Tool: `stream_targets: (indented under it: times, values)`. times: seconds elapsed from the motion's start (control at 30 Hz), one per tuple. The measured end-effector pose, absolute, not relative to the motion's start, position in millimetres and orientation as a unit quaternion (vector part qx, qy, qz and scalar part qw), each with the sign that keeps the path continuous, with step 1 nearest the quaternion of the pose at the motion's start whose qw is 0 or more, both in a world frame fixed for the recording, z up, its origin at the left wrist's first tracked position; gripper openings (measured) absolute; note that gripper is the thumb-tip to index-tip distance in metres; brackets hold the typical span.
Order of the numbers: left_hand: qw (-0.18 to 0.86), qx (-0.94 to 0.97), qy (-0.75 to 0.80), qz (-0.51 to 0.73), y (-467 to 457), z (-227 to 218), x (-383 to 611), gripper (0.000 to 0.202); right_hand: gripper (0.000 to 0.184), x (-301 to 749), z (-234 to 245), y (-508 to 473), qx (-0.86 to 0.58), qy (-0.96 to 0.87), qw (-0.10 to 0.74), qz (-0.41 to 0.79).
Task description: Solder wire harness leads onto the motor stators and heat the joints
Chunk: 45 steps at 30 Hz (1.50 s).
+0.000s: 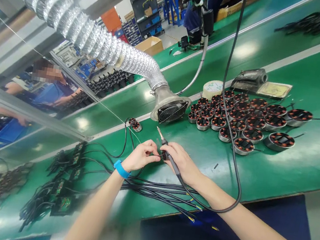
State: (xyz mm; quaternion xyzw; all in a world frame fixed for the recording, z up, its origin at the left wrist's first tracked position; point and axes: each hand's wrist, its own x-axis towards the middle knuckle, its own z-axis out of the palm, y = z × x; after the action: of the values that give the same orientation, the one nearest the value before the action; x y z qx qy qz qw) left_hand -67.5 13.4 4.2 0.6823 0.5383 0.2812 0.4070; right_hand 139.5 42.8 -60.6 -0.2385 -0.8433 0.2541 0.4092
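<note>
My right hand (184, 161) is closed around a soldering iron (174, 166). Its bare metal tip (159, 132) points up and away, towards the fume extractor, touching nothing. Below the iron, by the right fingers, is a small dark round part (164, 154), mostly covered. My left hand (142, 156), with a blue wristband (122, 169), pinches a thin wire right beside that part. A fine pale strand (112, 113) runs down from the upper left to the left hand. Black cables (160, 189) with bared coloured ends lie under both wrists.
A fume extractor hood (170, 107) on a silver duct (98, 46) hangs ahead. Several copper-wound motor stators (244, 145) stand right, near a tape roll (212, 90) and an iron stand (251, 80). The iron's cord (235, 157) loops over the right forearm. Circuit boards (64, 202) lie left. A co-worker (57, 88) sits beyond.
</note>
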Motion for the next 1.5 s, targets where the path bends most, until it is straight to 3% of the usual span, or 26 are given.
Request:
stream_targets:
  times: [0.17,0.33,0.43,0.63,0.83,0.97,1.07,1.17,1.3,1.5]
  values:
    - [0.402,0.648,0.580,0.287,9.2,4.6,-67.3,0.031,0.048,140.7,-56.8,40.9,-0.254,-0.843,0.406,0.246]
    - [0.502,0.567,0.619,0.209,6.8,8.0,-66.2,0.047,0.046,139.0,-55.4,40.8,-0.270,-0.859,0.384,0.205]
    - [0.508,0.520,0.641,0.245,6.6,12.9,-65.0,0.048,0.049,135.9,-52.5,39.6,-0.278,-0.859,0.387,0.188]
    - [0.370,0.552,0.692,0.284,28.1,19.0,-89.4,0.045,0.057,132.8,-15.5,28.8,-0.272,-0.843,0.436,0.156]
    - [0.184,0.562,0.759,0.272,70.3,26.3,-119.6,0.041,0.032,132.2,53.1,20.3,-0.260,-0.855,0.436,0.104]
    - [0.125,0.538,0.785,0.279,68.8,40.4,-112.4,0.036,0.027,145.2,86.5,17.6,-0.238,-0.873,0.424,0.025]
    - [0.090,0.543,0.769,0.326,47.2,44.7,-96.3,0.047,0.029,170.0,98.9,15.5,-0.232,-0.869,0.433,-0.057]
    - [0.149,0.566,0.720,0.372,11.4,39.0,-72.4,0.054,0.026,204.9,97.7,18.4,-0.253,-0.854,0.437,-0.125]
    - [0.242,0.612,0.669,0.346,-38.7,21.4,-32.2,0.049,0.022,247.3,70.5,35.6,-0.345,-0.849,0.365,-0.164]
    - [0.265,0.669,0.626,0.302,-70.5,-6.1,2.4,0.041,0.032,270.3,13.8,65.2,-0.450,-0.860,0.200,-0.131]
